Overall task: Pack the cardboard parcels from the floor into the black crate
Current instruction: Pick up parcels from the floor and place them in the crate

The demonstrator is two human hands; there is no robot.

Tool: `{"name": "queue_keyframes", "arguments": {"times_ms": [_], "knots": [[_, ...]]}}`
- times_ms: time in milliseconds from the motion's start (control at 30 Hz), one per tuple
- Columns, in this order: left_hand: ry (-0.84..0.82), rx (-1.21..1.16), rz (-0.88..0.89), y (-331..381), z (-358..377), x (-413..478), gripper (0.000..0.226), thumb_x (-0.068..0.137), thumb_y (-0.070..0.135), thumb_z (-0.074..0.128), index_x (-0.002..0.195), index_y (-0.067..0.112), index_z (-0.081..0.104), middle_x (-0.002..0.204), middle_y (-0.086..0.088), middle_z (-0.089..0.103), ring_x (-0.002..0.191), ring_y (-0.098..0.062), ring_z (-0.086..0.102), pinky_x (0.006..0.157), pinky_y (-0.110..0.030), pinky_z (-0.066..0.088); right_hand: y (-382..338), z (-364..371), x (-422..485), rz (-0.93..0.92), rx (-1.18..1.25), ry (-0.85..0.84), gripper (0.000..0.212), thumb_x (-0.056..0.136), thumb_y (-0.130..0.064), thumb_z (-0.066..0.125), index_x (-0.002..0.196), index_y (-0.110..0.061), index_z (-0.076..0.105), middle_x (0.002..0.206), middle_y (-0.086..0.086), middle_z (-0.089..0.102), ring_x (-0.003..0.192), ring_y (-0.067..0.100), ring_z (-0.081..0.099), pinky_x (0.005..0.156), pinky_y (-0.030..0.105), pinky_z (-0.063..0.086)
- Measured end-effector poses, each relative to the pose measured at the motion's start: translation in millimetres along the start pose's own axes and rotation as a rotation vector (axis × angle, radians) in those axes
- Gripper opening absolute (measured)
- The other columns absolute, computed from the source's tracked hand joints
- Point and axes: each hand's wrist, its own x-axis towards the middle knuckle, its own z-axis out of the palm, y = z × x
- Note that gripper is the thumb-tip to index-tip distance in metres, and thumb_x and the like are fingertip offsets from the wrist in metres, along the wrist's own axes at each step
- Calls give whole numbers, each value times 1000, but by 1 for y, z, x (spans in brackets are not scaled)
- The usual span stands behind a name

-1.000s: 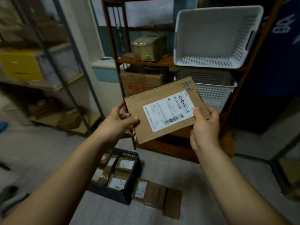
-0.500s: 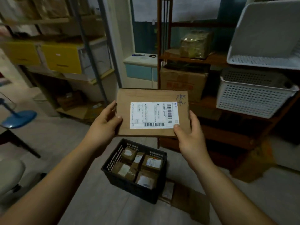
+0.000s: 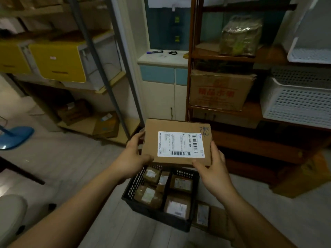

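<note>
The left grip [image 3: 133,158] clasps the left edge of a flat cardboard parcel [image 3: 178,143], thumb on top. The parcel is held label up between both grips, above the black crate [image 3: 133,187] holding smaller parcels [image 3: 149,196]. The right grip [image 3: 213,169] pinches its lower right corner. Another parcel [image 3: 202,214] lies on the floor just right of the crate.

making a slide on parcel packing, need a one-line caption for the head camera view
Left hand and right hand hold a labelled cardboard parcel above the black crate of smaller parcels.
</note>
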Motion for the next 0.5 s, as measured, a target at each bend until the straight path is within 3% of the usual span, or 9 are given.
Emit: {"name": "queue_keyframes", "arguments": {"times_ms": [167,233,300,367,433,500], "knots": [[-25,37,13,-1,-11,55,91,78,15,71,148,28,14,137,11,40,115,-7,44,101,-35,43,10,27,59,-1,-69,-71,86,88,-20,66,151,-35,9,151,-8,17,116,-1,30,96,17,31],[-81,63,32,-5,-14,72,87,77,14,72,145,31,20,125,20,44,105,5,48,95,-25,45,15,35,76,12,-94,-67,85,88,-19,66,151,-31,11,152,-5,18,117,-1,30,97,17,31],[-109,91,73,-9,-14,90,71,79,7,69,129,40,32,108,29,46,88,21,52,79,-7,47,21,44,89,24,-134,-39,82,88,-20,65,151,-27,13,153,-3,19,117,0,30,98,18,33],[-133,104,82,-17,-12,110,67,81,3,67,116,45,29,99,32,41,81,24,50,68,0,43,28,53,100,47,-172,-1,80,88,-22,65,151,-26,16,154,-1,19,125,5,33,101,24,36],[-167,116,94,-27,-12,132,74,81,8,69,127,41,22,100,33,38,86,20,45,66,0,40,37,62,107,76,-226,58,77,88,-27,64,151,-26,19,154,0,22,135,16,30,105,31,35],[-231,160,157,-38,-12,154,78,80,12,71,131,42,19,100,37,37,84,25,40,64,2,39,45,75,111,103,-285,121,74,89,-31,62,150,-26,20,152,0,25,137,21,25,103,30,32]]}}
